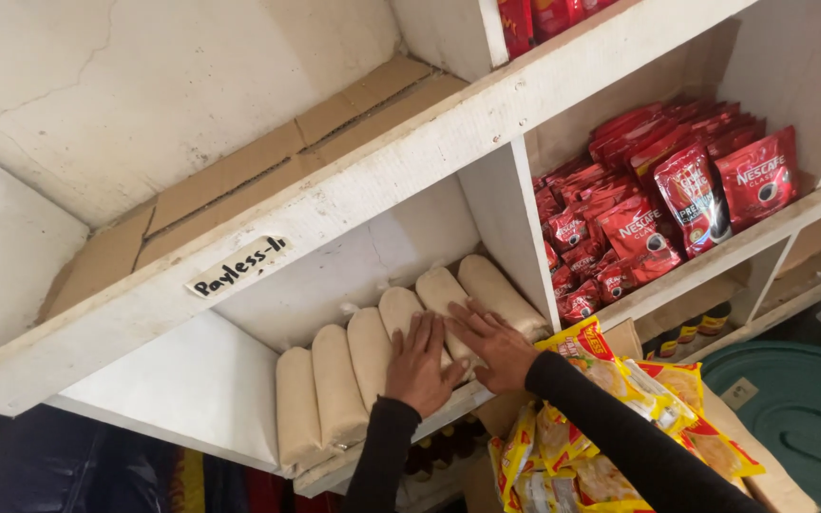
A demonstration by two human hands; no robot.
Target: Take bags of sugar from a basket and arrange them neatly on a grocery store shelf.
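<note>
While both hands lie flat on the row of cream packs [353, 366] in the shelf [334, 204], left hand [420, 366] & right hand [491, 342] are spread, fingers open, touching packs' near ends, gripping nothing.

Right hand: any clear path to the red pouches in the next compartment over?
Probably not directly. The right hand rests on the pale bags, and the white divider stands between it and the red pouches; it would have to pull out and go around the front.
</note>
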